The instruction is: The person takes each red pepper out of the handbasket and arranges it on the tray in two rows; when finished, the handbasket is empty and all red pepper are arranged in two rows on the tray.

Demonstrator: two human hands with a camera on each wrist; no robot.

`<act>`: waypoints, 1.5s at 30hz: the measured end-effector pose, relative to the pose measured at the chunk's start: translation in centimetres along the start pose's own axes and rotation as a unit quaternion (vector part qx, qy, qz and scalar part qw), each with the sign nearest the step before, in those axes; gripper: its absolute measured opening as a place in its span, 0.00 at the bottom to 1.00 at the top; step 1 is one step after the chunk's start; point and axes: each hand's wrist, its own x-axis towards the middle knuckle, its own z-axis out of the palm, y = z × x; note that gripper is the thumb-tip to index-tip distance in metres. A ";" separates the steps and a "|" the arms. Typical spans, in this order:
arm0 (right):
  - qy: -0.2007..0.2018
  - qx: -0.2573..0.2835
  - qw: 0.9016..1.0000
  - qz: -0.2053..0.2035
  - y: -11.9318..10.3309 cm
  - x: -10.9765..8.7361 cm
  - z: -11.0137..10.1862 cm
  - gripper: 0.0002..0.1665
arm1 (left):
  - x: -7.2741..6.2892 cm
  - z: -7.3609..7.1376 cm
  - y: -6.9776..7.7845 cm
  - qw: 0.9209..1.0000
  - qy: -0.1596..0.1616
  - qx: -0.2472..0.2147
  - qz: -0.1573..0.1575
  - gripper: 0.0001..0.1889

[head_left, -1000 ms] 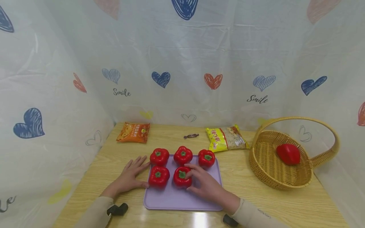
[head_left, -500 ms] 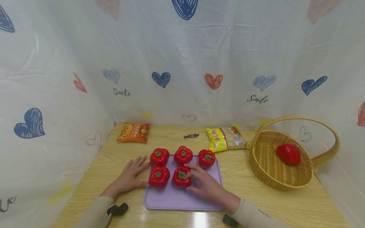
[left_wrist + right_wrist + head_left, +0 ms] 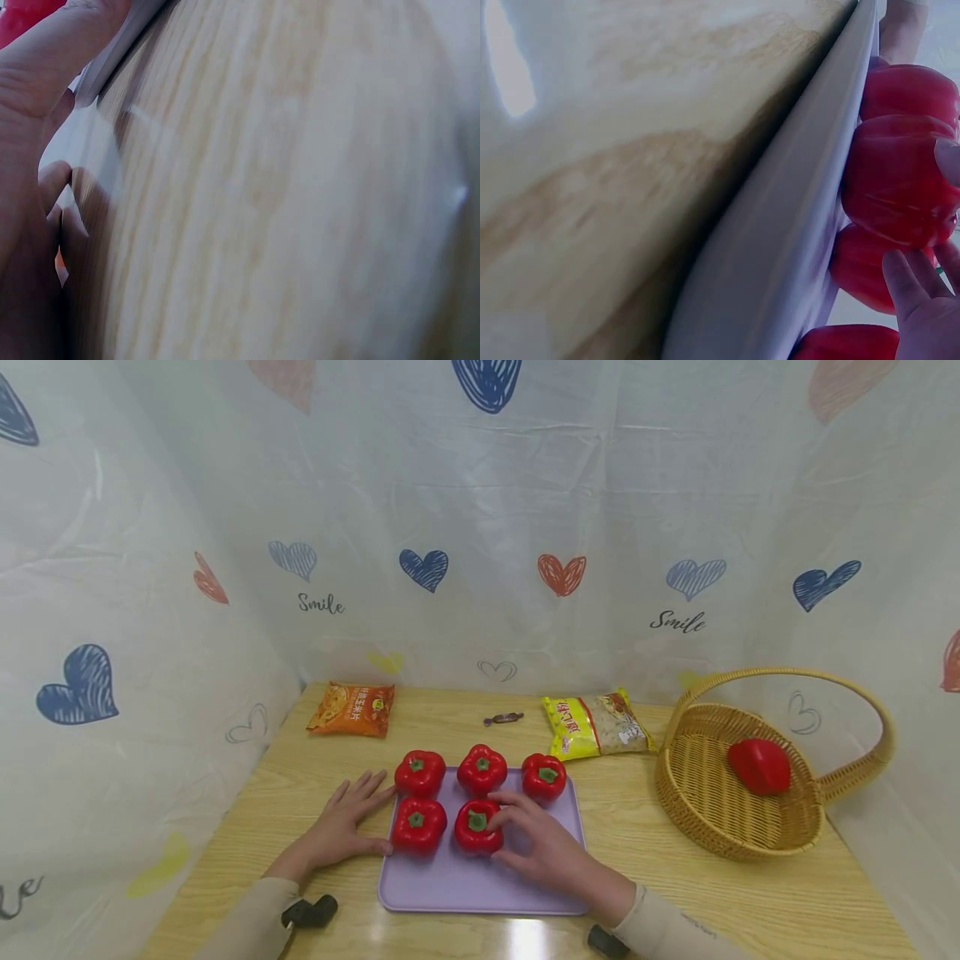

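A lilac tray bears several red bell peppers with green stems. Three stand along its back edge, the left one near the corner, and one at the front left. My right hand holds the front middle bell pepper from its right side, upright on the tray. In the right wrist view the thumb and fingers lie on either side of that pepper. My left hand rests on the table left of the tray, fingers spread, the thumb at the tray's rim.
A wicker basket with a tall handle stands at the right, one red pepper inside. Along the back lie an orange snack bag, a small brown-wrapped piece and a yellow bag. A heart-patterned curtain hangs behind the wooden table.
The front middle bell pepper has shifted very slightly left at my right hand. My left hand and everything else stay in place.
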 end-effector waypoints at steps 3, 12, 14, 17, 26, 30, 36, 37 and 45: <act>0.004 0.006 1.000 -0.007 0.1 -0.1 -0.1 0.25 | 0.0 0.0 0.0 1.000 0.000 -0.001 -0.001 0.49; 0.008 0.017 1.000 0.002 0.3 -0.5 -0.7 0.26 | 0.0 0.1 -0.1 1.000 0.001 0.001 -0.001 0.49; 0.009 0.018 1.000 0.005 0.3 -0.7 -0.9 0.26 | 0.0 0.1 -0.1 1.000 0.002 0.001 -0.001 0.49; 0.010 0.018 1.000 0.004 0.5 -0.9 -1.1 0.25 | -0.1 0.1 0.0 1.000 0.002 0.000 -0.001 0.49; 0.033 0.025 0.999 0.005 1.3 -1.7 -2.3 0.24 | 0.0 0.0 -0.1 1.000 -0.001 -0.001 -0.001 0.49; 0.038 0.029 0.999 0.008 1.7 -2.1 -3.0 0.24 | -0.1 0.0 -0.1 1.000 -0.001 -0.001 -0.001 0.49; 0.060 0.017 0.998 -0.004 2.0 -2.8 -4.0 0.22 | -0.1 0.1 0.0 1.000 -0.001 0.002 -0.002 0.49; 0.061 0.016 0.998 0.001 2.1 -3.0 -4.2 0.22 | -0.1 0.1 0.0 1.000 -0.002 0.002 -0.003 0.49; 0.085 0.022 0.996 0.005 2.6 -3.8 -5.8 0.23 | 0.0 0.0 0.2 1.000 -0.002 0.003 -0.005 0.49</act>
